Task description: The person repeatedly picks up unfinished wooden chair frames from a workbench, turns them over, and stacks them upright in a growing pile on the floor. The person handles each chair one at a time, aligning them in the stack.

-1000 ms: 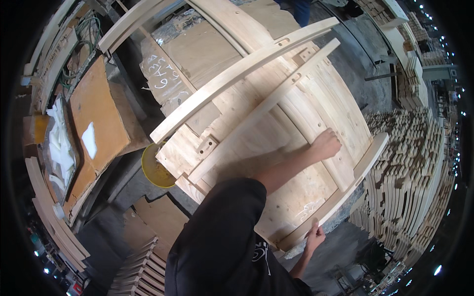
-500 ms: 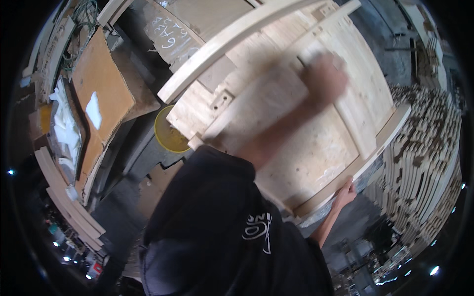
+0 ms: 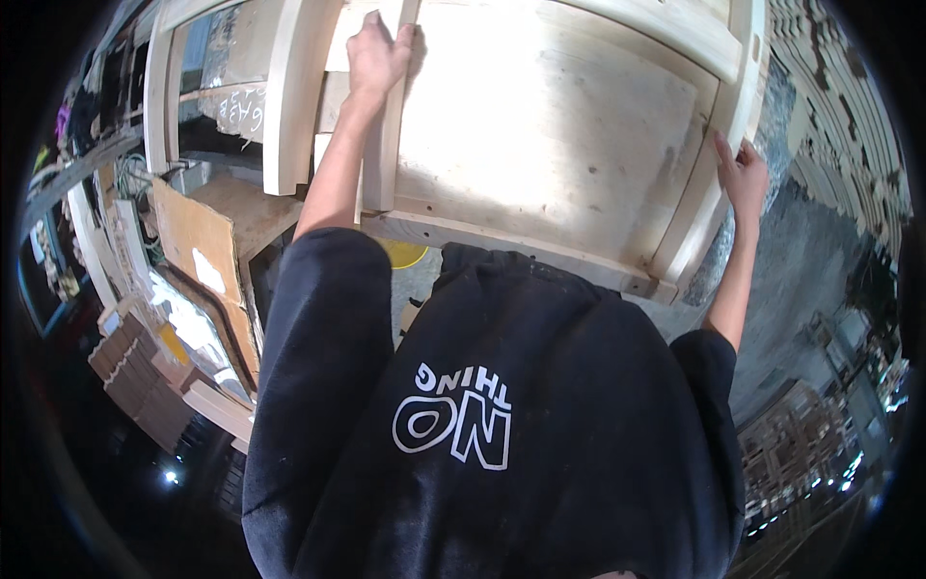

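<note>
A pale wooden frame with a broad flat panel (image 3: 540, 145) fills the upper middle, in front of my body. My left hand (image 3: 378, 60) is at the upright rail (image 3: 384, 159) on the panel's left side, its fingers bent over the wood and the thumb against its right edge. At the right, my right hand (image 3: 743, 179) grips the outer side rail (image 3: 696, 214), thumb on top; part of its fingers is hidden behind the wood. The near crosspiece (image 3: 511, 236) runs close to my black shirt. Bright light washes out the panel's upper part.
Further left stands another thick wooden post (image 3: 292, 106). Below it are a brown cardboard sheet (image 3: 198, 232) and white foam scraps (image 3: 183, 314). A yellow bucket rim (image 3: 405, 255) shows under the frame. Stacked wooden pieces (image 3: 849, 106) line the far right.
My left arm, blurred over the panel before, has moved left onto the rail. My right hand now sits further up along the side rail. The whole view has turned and the frame looks straighter.
</note>
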Demonstrator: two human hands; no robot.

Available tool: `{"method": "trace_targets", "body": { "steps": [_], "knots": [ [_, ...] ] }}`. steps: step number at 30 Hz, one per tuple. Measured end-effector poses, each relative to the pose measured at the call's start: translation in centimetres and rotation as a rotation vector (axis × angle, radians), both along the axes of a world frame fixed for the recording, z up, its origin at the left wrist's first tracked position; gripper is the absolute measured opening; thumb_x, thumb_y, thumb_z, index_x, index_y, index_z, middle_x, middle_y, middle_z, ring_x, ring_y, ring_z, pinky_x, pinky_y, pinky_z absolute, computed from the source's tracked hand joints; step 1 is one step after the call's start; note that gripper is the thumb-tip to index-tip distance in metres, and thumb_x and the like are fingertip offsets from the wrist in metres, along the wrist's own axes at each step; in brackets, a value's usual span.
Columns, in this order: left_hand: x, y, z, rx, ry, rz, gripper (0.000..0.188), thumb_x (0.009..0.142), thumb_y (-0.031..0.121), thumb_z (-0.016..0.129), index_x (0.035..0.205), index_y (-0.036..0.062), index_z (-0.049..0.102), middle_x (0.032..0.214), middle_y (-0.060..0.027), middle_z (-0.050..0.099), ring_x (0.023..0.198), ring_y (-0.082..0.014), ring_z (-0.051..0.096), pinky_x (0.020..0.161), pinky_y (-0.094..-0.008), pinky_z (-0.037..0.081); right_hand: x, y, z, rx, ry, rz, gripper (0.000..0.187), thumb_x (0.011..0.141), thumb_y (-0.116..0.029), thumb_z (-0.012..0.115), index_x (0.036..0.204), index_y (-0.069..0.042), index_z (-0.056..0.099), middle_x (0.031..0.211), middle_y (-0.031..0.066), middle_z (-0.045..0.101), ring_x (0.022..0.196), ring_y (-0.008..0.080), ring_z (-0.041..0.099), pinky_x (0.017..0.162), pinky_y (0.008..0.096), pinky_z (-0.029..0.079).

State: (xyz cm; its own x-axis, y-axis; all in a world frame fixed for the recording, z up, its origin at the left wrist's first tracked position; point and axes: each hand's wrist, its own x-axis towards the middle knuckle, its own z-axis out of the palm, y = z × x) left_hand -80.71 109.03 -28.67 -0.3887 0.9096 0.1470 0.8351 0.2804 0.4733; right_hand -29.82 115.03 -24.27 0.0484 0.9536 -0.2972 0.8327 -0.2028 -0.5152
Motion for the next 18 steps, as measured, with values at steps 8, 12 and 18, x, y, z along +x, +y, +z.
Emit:
{"method": "trace_targets", "body": {
  "steps": [8,12,18],
  "knots": [
    [1.1,-0.5,0.6,-0.1,0.04,0.031,0.056,0.084,0.036,0.068,0.112,-0.0114,0.056,0.084,-0.0274,0.067,0.083,-0.0436,0.067,0.078,-0.0446,0.053,4.6,-1.0,1.3,0.132,0.036,-0.008,0.03,0.088,-0.033,0.068,0.106,-0.01,0.074,0.09,0.0121,0.074,0.081,0.0153,0.069,0.075,0.0287,0.052],
    [2.0,-0.3,2.5,0.189,0.154,-0.242,0.065,0.087,0.032,0.068,0.135,-0.0027,0.044,0.133,-0.0282,0.047,0.13,-0.0397,0.042,0.11,-0.0471,0.033,4.4,-0.5,-1.1,-0.101,-0.141,0.192,0.041,0.088,-0.046,0.064,0.087,-0.006,0.075,0.072,0.0139,0.068,0.07,0.0249,0.066,0.068,0.0381,0.05],
    [0.7,-6.8,2.3,-0.075,0.239,-0.444,0.068,0.09,0.03,0.065,0.144,0.0037,0.034,0.148,-0.0195,0.034,0.14,-0.0403,0.026,0.114,-0.0532,0.021,4.1,0.5,1.2,-0.187,-0.137,0.167,0.034,0.082,-0.038,0.069,0.09,-0.005,0.074,0.082,0.0185,0.07,0.08,0.0346,0.069,0.071,0.0458,0.054]
  ]
}}
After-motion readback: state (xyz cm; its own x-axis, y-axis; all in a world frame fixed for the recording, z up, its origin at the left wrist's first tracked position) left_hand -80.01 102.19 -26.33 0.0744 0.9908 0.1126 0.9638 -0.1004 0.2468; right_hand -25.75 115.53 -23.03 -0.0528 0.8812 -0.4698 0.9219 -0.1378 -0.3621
